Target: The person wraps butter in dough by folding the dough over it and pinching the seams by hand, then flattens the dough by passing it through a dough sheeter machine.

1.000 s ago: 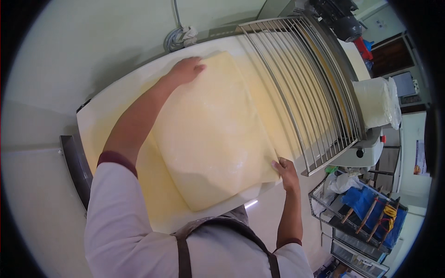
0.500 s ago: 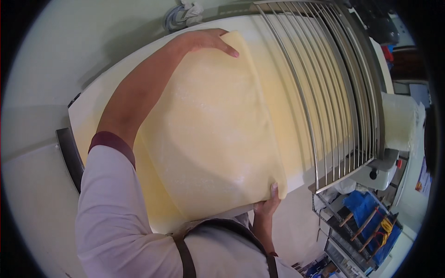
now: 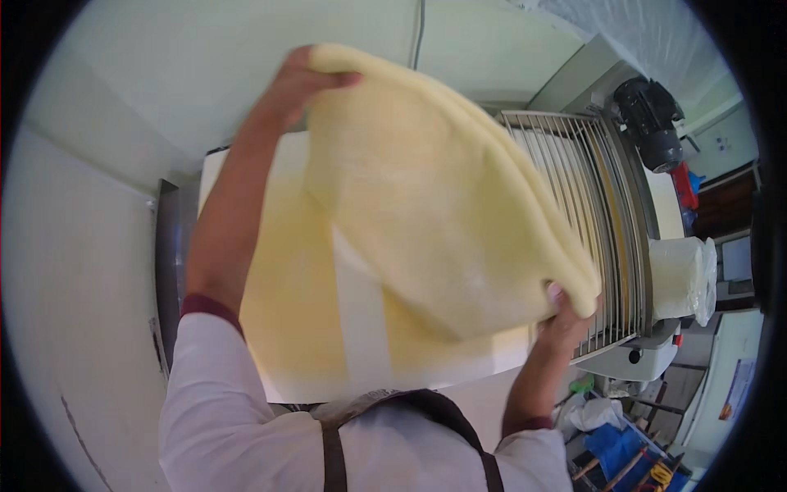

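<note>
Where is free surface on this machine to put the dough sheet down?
The pale belt beneath the lifted dough sheet, between the left metal edge and wire guard, is bare. The guard side is crowded.

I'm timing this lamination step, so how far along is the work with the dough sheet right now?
Done: the dough sheet is rolled out thin and broad. In hand: the left hand grips its far edge and the right hand its near corner, lifting it off the sheeter belt. Left: most of it hangs in the air, not yet laid down.
</note>
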A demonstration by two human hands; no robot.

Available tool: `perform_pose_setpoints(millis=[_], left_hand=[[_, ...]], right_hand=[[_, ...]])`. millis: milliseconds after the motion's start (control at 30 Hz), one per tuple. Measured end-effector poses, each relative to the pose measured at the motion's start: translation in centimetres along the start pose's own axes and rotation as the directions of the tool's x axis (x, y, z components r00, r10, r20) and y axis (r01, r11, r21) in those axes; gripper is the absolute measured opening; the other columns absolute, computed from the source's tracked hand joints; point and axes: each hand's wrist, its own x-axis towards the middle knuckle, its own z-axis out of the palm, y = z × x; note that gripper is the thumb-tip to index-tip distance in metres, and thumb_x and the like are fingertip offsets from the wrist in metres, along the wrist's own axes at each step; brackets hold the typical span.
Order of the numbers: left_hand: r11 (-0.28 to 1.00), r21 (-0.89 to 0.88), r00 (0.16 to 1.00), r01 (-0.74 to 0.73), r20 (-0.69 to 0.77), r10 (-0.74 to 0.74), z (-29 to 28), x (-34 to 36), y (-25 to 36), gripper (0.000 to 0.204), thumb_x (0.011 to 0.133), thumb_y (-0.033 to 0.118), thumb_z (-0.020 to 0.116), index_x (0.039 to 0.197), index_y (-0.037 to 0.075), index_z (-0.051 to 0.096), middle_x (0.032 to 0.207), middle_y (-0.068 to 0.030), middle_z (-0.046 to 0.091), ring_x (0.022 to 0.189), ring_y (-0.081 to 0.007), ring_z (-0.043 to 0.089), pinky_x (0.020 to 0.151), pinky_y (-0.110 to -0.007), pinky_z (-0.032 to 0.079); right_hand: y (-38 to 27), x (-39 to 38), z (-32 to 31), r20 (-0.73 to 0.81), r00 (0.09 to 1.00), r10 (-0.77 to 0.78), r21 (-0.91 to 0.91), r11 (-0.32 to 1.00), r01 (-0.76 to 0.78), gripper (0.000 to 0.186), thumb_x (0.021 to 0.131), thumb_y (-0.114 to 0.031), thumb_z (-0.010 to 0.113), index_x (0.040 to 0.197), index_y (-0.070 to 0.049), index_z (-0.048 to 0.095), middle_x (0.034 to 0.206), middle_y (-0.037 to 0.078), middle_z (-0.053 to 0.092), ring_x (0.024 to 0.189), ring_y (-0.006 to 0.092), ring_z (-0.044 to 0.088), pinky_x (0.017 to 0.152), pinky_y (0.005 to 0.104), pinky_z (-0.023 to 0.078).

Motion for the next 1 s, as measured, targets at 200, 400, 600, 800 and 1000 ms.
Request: perform_pose_setpoints(millis=[200,400,600,800,1000], left_hand=[[0.957,-0.02,0.883,-0.288,-0.392,0.258,-1.4,-15.2,4.6,0.023,0.083,0.01,0.065,0.104,0.005,0.059,0.096,-0.0028,0.061,0.089,-0.0144,0.059,0.079,-0.031,0.049],[0.992,0.093,0.808,0.087,-0.589,-0.015,9.3,-37.5,-11.6,0.03,0.073,-0.011,0.057,0.1,0.002,0.059,0.129,-0.016,0.056,0.119,-0.0238,0.053,0.099,-0.035,0.043],[0.926,0.229,0.792,0.301,-0.601,-0.109,13.4,-42.4,-12.1,0.042,0.071,-0.007,0.059,0.111,0.002,0.054,0.142,-0.0199,0.043,0.133,-0.031,0.041,0.108,-0.039,0.033],[0.488,0.857,0.977,0.167,-0.21,0.035,15.0,-33.7,-9.9,0.063,0.088,0.033,0.054,0.141,0.006,0.036,0.151,-0.0169,0.03,0.142,-0.0295,0.024,0.116,-0.047,0.015],[0.376,0.876,0.952,0.302,-0.301,-0.064,16.2,-36.0,-12.4,0.071,0.092,0.04,0.042,0.147,0.0,0.024,0.154,-0.0151,0.023,0.145,-0.0259,0.017,0.117,-0.047,0.012]], right_hand=[[-1.7,7.0,-5.6,0.485,0.868,-0.108,-0.084,0.982,0.169,0.054,0.059,-0.021,0.089,0.102,0.002,0.066,0.102,0.013,0.068,0.094,0.0233,0.066,0.087,0.0378,0.052],[9.3,0.3,-12.8,0.581,0.79,0.196,-0.194,0.976,-0.1,0.022,0.07,-0.001,0.074,0.091,-0.005,0.07,0.114,0.017,0.066,0.123,0.0295,0.053,0.107,0.044,0.036],[7.4,-4.7,-16.3,0.546,0.78,0.307,-0.671,0.717,0.187,0.026,0.076,0.005,0.063,0.099,-0.003,0.068,0.134,0.022,0.051,0.13,0.037,0.044,0.109,0.0446,0.033],[12.5,-7.2,2.1,0.788,0.614,0.042,-0.522,0.575,0.63,0.059,0.083,-0.018,0.068,0.136,-0.006,0.044,0.147,0.023,0.034,0.139,0.041,0.027,0.113,0.0504,0.022],[16.2,-15.7,15.1,0.842,0.452,0.293,-0.524,0.251,0.814,0.066,0.097,-0.047,0.038,0.149,-0.009,0.023,0.156,0.017,0.016,0.144,0.0387,0.011,0.113,0.0584,0.008]])
